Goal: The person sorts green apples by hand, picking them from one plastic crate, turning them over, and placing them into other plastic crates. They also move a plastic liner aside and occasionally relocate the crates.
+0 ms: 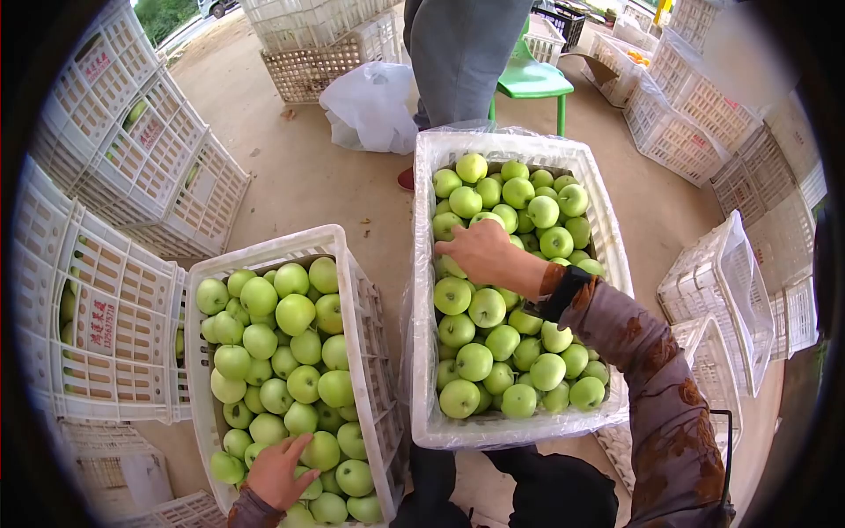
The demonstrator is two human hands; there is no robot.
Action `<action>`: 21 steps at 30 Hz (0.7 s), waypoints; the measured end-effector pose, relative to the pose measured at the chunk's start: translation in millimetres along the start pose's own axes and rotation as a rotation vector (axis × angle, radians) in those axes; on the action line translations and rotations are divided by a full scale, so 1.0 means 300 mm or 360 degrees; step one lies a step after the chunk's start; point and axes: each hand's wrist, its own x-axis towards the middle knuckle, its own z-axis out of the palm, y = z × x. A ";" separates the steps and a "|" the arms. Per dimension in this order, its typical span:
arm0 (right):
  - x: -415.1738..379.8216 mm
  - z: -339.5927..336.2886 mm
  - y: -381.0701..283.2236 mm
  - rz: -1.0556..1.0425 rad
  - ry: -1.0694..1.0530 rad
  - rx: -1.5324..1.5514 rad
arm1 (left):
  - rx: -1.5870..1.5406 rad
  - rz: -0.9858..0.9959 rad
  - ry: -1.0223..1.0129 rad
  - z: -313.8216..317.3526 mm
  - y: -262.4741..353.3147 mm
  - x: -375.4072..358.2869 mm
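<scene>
A white plastic crate (424, 352) with a clear liner stands in front of me, filled with green apples (475, 361). Over its left side is my right hand (493, 255), fingers curled down around a green apple (452, 267) by the crate wall. The fingertips are partly hidden. To the left, a second white crate (356, 290) is also full of green apples (295, 314). My left hand (275, 473) rests on the apples near its front end, thumb and forefinger apart, with no apple visibly gripped.
Stacked white crates rise at the left (114, 326) and right (687, 132). Beyond the lined crate stand a person in grey trousers (462, 62) and a green plastic chair (534, 79). A white plastic bag (370, 101) lies on the floor beside more crates (321, 66).
</scene>
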 end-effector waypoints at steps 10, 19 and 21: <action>-0.096 -0.332 -0.085 -0.0505 -0.0953 0.3269 | -0.1639 0.0178 0.0353 -0.094 0.104 0.061; 0.100 -0.420 -0.726 -0.0451 -0.0856 0.2836 | -0.1362 -0.0138 0.0686 -0.110 -0.195 0.025; 0.118 -0.378 -0.727 -0.0644 -0.0897 0.2222 | -0.1551 -0.0249 0.0587 -0.046 -0.199 0.008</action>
